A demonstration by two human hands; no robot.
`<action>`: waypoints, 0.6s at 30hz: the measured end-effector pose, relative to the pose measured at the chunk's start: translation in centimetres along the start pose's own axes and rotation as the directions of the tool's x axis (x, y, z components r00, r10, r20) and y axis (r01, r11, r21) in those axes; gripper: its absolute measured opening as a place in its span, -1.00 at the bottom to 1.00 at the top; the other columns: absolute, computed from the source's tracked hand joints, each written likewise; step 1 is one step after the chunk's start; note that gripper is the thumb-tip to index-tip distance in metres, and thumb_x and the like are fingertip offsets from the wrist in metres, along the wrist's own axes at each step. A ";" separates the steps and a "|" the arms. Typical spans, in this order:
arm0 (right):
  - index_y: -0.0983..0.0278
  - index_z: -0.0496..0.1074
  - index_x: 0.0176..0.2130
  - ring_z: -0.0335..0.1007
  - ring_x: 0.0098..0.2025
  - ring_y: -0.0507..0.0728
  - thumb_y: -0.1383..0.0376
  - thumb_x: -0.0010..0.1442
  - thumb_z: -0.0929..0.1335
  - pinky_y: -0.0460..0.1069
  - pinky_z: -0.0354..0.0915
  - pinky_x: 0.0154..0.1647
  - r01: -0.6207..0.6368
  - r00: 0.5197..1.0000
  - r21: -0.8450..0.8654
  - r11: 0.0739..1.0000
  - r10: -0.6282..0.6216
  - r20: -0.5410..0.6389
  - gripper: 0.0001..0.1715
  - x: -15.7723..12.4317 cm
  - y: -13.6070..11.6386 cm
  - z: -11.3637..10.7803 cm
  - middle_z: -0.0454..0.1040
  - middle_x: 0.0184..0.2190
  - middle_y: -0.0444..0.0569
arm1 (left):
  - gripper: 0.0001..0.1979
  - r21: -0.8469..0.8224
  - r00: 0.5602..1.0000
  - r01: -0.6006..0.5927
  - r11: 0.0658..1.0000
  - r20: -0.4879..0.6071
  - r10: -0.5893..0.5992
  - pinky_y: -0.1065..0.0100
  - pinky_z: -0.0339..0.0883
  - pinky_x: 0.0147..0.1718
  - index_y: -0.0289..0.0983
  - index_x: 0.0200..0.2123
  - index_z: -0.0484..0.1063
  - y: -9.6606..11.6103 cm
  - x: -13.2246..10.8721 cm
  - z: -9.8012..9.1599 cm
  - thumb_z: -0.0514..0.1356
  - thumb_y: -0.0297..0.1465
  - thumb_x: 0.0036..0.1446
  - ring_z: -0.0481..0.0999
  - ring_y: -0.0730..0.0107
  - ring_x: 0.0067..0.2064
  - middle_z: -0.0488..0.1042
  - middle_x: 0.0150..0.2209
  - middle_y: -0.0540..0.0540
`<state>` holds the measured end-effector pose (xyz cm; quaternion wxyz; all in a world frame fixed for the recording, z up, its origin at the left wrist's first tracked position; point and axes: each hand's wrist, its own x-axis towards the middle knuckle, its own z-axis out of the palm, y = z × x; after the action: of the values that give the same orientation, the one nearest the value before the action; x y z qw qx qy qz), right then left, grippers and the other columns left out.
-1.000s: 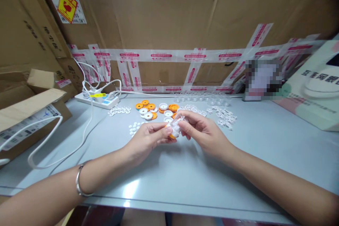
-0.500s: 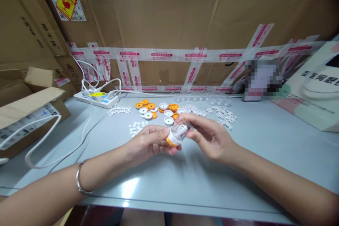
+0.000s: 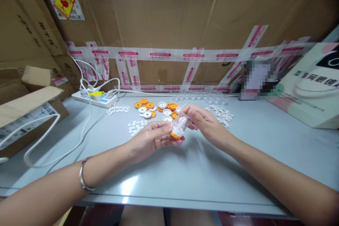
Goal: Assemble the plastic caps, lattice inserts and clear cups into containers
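Note:
Between my hands, above the table, is a small clear plastic container (image 3: 181, 123) with a white and orange base and a white piece inside it. My left hand (image 3: 156, 136) grips the base from the left, thumb on top and fingers beneath. At the clear upper end, my right hand (image 3: 200, 116) is closed around the side, with its thumb and fingers on the transparent wall. Just behind lie orange and white round caps (image 3: 167, 112), some stacked. Small white discs (image 3: 134, 128) are spread beside my left hand.
Clear cups (image 3: 198, 97) stand in a row at the back. White plastic pieces (image 3: 221, 114) are heaped on the right, and more white parts (image 3: 118, 109) lie near a power strip (image 3: 95, 99) with cables. A phone (image 3: 254, 81) leans by a printed box (image 3: 309, 88). Cardboard (image 3: 159, 14) walls the back.
The container has turned more upright and shifted slightly up. My right hand has rolled over, its thumb now on top at the clear end; my left hand still grips the base.

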<state>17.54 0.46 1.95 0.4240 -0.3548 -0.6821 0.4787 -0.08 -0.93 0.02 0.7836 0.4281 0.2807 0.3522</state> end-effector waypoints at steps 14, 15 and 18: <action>0.28 0.40 -0.09 0.27 -0.44 -0.01 0.04 0.17 0.24 -0.05 0.22 -0.37 -0.060 0.998 0.061 0.996 0.058 0.023 -0.55 0.7 1.1 -2.0 0.36 -0.47 -0.11 | -0.71 0.043 0.990 -0.079 0.996 -0.117 0.084 0.38 0.30 -0.15 -0.35 -0.25 0.44 0.4 0.1 0.3 0.33 -0.41 -0.09 0.50 0.44 -0.26 0.52 -0.28 -0.11; 0.28 0.40 -0.10 0.29 -0.41 0.00 0.05 0.16 0.25 -0.05 0.24 -0.35 -0.071 0.997 0.064 0.995 0.070 0.011 -0.56 0.8 1.3 -2.0 0.37 -0.44 -0.09 | -0.71 0.047 0.983 -0.085 0.995 -0.159 0.092 0.37 0.30 -0.14 -0.35 -0.25 0.42 0.4 0.2 0.3 0.34 -0.43 -0.10 0.50 0.44 -0.26 0.52 -0.29 -0.10; 0.27 0.40 -0.12 0.33 -0.37 0.02 0.10 0.15 0.26 -0.02 0.26 -0.30 -0.096 0.995 0.034 0.995 0.096 0.002 -0.61 0.7 1.5 -1.5 0.40 -0.37 -0.06 | -0.72 0.062 0.963 -0.098 0.993 -0.245 0.110 0.34 0.28 -0.13 -0.32 -0.31 0.37 0.1 0.4 0.1 0.35 -0.43 -0.13 0.50 0.44 -0.27 0.51 -0.34 -0.05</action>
<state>18.80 2.08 0.94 0.4063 -0.3799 -0.6559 0.5103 0.21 -0.62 0.12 0.7121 0.4140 0.3619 0.4365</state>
